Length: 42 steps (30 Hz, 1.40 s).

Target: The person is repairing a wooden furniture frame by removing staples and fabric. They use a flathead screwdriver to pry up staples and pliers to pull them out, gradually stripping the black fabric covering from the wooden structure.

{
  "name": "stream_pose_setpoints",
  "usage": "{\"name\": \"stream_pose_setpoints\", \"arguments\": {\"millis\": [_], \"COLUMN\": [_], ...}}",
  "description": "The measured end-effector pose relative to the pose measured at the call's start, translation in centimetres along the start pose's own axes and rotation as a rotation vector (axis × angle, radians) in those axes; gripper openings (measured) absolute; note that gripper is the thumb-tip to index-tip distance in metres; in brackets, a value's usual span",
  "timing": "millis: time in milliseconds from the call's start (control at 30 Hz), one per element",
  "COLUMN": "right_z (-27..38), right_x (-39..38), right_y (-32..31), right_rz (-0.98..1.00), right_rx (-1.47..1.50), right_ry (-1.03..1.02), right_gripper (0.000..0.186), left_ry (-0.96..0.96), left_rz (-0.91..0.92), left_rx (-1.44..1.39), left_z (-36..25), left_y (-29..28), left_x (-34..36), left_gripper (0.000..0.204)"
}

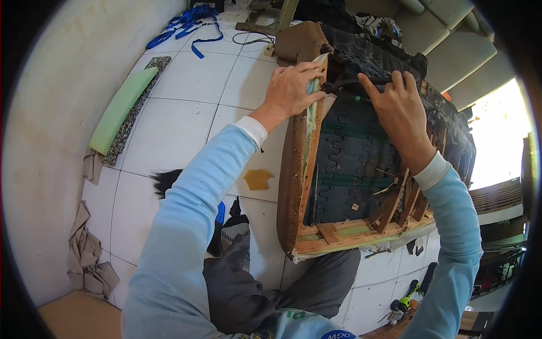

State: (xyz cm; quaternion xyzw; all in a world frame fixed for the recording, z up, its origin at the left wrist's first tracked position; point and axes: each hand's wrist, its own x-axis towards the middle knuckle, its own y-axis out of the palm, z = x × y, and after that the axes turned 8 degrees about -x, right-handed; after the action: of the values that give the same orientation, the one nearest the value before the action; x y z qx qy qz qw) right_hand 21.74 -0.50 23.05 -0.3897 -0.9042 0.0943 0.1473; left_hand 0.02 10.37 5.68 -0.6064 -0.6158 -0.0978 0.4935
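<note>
A chair or sofa frame in brown upholstery lies with its underside showing. Bare wood rails, zigzag springs and dark backing are visible inside it. At the far left corner my left hand grips the wooden rail, its fingers over the edge and thumb against the inner side. Across from it, my right hand is closed over the handle of a dark tool pointing toward that corner. The tool's exact kind is unclear, and its tip is partly lost against dark fabric.
Green foam lies over a speckled pad along the left wall. Blue straps lie at the far left, beige cloth nearer. A yellow scrap sits beside the frame. A green-and-black tool lies at lower right; pale cushions stand behind.
</note>
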Motion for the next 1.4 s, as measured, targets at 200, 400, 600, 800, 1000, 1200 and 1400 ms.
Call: {"name": "stream_pose_setpoints", "arguments": {"millis": [200,400,600,800,1000,1200,1400], "right_z": [-0.2,0.3,0.3,1.2,1.4,10.5,13.5], "right_x": [1.3,3.7,3.3,2.0,-1.9,-7.0,-9.9], "right_y": [-0.8,-2.3,-1.3,-1.1,2.6,5.6,4.9], "right_rz": [-0.028,-0.102,-0.169,-0.149,-0.141,0.142,0.344], "right_rx": [-0.041,-0.069,-0.04,0.006,0.196,1.103,1.05], "right_ry": [-0.02,-0.049,-0.035,0.051,0.168,0.812,0.748], "right_gripper": [0.048,0.013,0.013,0.002,0.022,0.033,0.049], "left_ry": [-0.005,0.002,0.002,-0.011,-0.02,0.009,0.027], "left_rz": [0.013,0.023,0.016,0.038,0.034,-0.01,0.02], "left_rx": [0.001,-0.006,-0.089,-0.058,-0.08,-0.051,0.036], "left_z": [-0.1,-0.2,0.7,0.7,0.5,0.4,-0.8], "left_y": [0.0,-0.1,0.2,-0.1,-0.1,0.0,-0.7], "left_x": [-0.1,-0.3,-0.2,-0.4,-0.4,-0.3,-0.5], "left_gripper": [0.05,0.05,0.048,0.052,0.054,0.052,0.042]}}
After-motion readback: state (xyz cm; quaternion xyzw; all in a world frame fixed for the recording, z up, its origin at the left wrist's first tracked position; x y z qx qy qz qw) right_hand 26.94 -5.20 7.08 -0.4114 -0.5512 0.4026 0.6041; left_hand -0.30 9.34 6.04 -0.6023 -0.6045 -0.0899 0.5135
